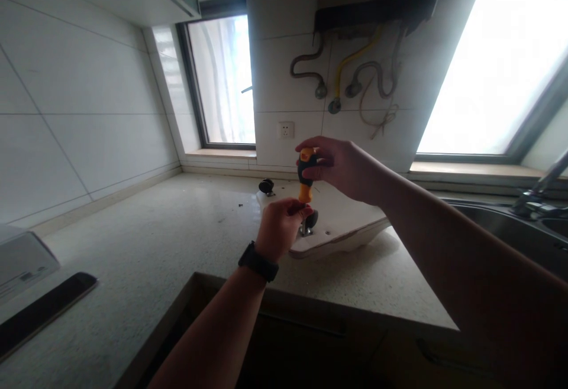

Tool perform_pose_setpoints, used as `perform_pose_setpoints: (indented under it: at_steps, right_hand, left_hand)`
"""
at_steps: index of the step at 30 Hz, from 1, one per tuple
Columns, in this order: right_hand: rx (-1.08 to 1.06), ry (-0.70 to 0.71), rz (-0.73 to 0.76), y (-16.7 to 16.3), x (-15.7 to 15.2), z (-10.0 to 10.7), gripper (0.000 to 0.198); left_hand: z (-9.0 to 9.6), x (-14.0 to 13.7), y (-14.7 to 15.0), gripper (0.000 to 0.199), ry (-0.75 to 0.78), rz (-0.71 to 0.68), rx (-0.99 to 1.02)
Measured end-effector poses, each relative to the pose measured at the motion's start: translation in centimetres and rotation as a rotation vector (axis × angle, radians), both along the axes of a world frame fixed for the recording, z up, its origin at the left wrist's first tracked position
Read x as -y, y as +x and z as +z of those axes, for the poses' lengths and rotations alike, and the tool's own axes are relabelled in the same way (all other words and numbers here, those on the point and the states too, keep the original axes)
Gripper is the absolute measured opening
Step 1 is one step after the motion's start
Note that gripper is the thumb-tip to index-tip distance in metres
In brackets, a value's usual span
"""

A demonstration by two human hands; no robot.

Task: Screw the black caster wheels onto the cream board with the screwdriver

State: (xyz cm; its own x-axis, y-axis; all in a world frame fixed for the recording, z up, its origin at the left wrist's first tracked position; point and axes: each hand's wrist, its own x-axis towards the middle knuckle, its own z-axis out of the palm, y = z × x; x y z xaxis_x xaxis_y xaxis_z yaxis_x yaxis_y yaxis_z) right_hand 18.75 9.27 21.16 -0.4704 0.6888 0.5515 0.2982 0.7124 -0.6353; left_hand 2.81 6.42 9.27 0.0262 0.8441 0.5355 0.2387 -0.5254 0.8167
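My right hand (331, 161) is wrapped round the black and orange handle of a screwdriver (306, 191), which stands upright. Just below the handle, the fingers of my left hand (281, 223) pinch the screwdriver's shaft. The tip points down at the metal plate of a black-wheeled caster (312, 219), partly hidden behind my fingers. That caster sits near the front corner of a white board (350, 214) lying on the countertop. A second caster (266, 186) stands at the board's far left corner. A small hole shows in the board right of the near caster.
The speckled countertop (146, 241) ends at a front edge with a cut-out at lower left. A white box (26, 259) and a dark flat object (48, 312) lie at left. A sink (483, 223) with a faucet (532, 200) is at right. Hoses (339, 73) hang on the wall.
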Motion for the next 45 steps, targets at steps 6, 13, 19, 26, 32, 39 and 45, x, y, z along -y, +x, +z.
perform_pose_setpoints:
  at_steps: [6,13,19,26,32,39,45]
  right_hand:
    - [-0.019,0.082,-0.200,-0.4,-0.7,-0.7,0.050]
    - [-0.125,-0.008,-0.048,-0.2,-0.5,-0.9,0.049]
    - [-0.332,0.084,-0.112,0.3,0.8,-0.4,0.052]
    - [-0.658,-0.058,-0.256,2.6,4.7,0.3,0.034]
    - [-0.633,-0.318,-0.423,7.5,5.1,-4.6,0.038]
    - [-0.632,-0.684,-0.480,10.8,4.5,-13.6,0.057]
    - [-0.634,-0.833,-0.494,9.8,6.8,-17.8,0.068]
  left_hand:
    - [0.1,-0.1,-0.1,0.012,0.021,-0.001,-0.038]
    - [-1.1,-0.4,-0.9,0.018,0.032,-0.066,0.010]
    - [-3.8,-1.9,-4.4,0.029,0.023,0.252,-0.019]
    - [-7.8,-4.7,-7.4,0.031,-0.211,0.274,0.005]
    - [-8.0,-5.5,-7.3,0.054,-0.439,0.148,0.069]
    - [-7.7,-5.8,-6.0,0.061,-0.563,0.034,0.199]
    - [-8.1,-4.2,-5.2,0.053,-0.566,0.036,0.272]
